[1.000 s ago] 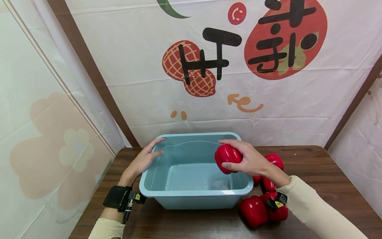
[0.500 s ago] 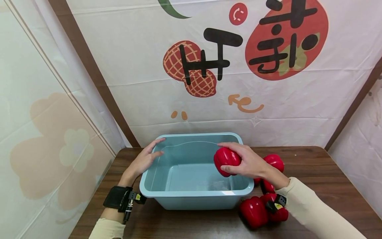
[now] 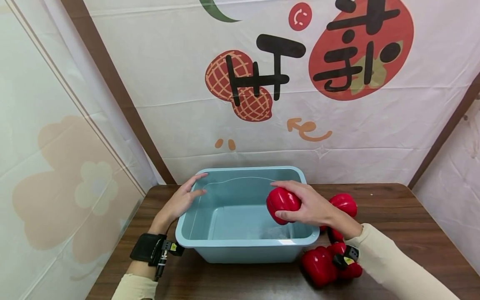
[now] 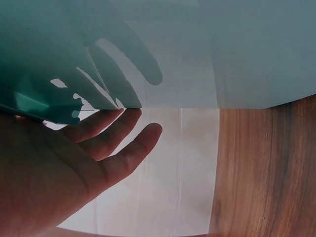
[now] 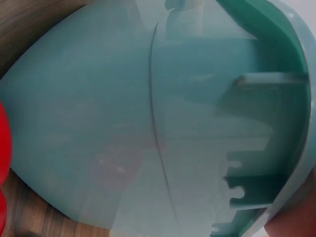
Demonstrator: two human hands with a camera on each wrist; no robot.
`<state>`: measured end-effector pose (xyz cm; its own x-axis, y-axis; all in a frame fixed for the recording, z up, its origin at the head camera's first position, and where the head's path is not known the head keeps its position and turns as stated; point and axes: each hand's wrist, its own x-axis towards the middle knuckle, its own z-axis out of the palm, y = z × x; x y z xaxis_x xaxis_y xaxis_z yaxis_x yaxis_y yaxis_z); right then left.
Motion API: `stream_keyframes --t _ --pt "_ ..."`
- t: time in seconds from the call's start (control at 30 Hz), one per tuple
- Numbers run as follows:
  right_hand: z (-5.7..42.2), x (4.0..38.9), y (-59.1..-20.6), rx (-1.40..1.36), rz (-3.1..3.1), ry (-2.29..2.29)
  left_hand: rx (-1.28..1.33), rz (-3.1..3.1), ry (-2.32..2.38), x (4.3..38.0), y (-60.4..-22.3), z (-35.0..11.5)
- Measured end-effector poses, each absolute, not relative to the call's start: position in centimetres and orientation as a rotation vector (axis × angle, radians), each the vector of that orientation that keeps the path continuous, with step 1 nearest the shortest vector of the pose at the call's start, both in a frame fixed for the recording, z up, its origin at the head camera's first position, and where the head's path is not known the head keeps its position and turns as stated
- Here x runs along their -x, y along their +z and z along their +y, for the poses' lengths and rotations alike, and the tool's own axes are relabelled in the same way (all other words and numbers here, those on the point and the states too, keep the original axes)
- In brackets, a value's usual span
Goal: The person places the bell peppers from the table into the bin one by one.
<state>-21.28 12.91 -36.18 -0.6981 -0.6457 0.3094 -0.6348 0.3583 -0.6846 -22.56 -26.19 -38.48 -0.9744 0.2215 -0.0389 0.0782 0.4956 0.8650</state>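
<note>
Beyond, black characters (image 3: 264,81) mark the cloth (image 3: 168,83); right fingers (image 3: 288,215) grip a red pepper (image 3: 280,201), straight left fingers (image 3: 196,179) touch the tub (image 3: 243,243).

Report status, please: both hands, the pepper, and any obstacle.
Left hand at left rim of blue bin. Right hand grips red pepper over bin's right part. Other red peppers outside bin, at right; no obstruction visible.

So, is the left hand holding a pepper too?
No, the left hand is at the blue tub, while the right hand holds the only lifted red pepper.
</note>
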Motion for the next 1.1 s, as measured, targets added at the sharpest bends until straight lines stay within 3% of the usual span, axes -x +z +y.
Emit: stream_keyframes --t 1.1 --pt "11.8 20.3 -36.8 1.216 2.716 -1.051 -0.245 2.584 1.495 22.6 -38.4 -26.2"
